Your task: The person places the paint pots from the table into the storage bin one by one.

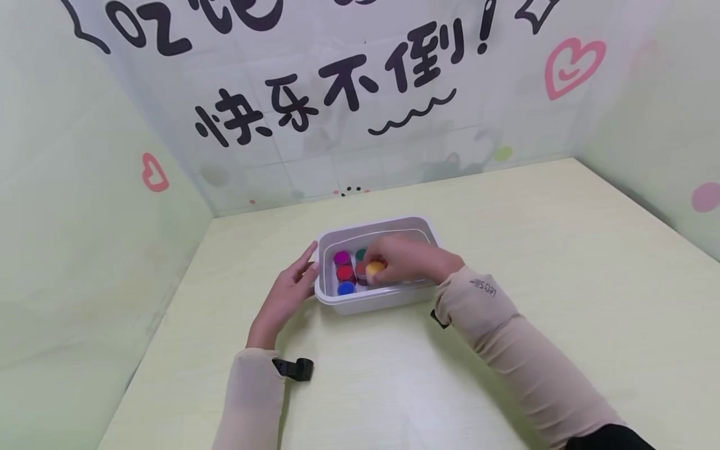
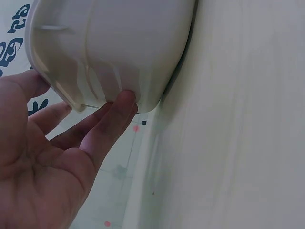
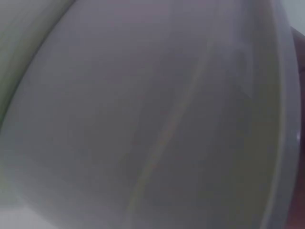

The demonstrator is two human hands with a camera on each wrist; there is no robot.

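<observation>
A white plastic tub (image 1: 357,305) stands on the table with several small jars inside. Among them are a magenta-lidded jar (image 1: 342,257), a red-lidded jar (image 1: 345,273), a blue-lidded jar (image 1: 346,288) and a green-topped jar (image 1: 360,254). My right hand (image 1: 407,257) reaches over the near rim and pinches a yellow-lidded jar (image 1: 375,269) inside the tub; it hides the tub's right part. Fairly straight, the fingers of my left hand (image 1: 285,294) touch the tub's left end. In the left wrist view, fingertips press its outer wall (image 2: 114,52). The tub wall (image 3: 143,105) fills most of the right wrist view.
The pale wooden table (image 1: 360,381) extends around the tub. Behind it hangs a white backdrop (image 1: 337,150) with black lettering, and light panels (image 1: 73,250) rise at both sides. A black wrist camera (image 1: 295,369) sits on the left sleeve.
</observation>
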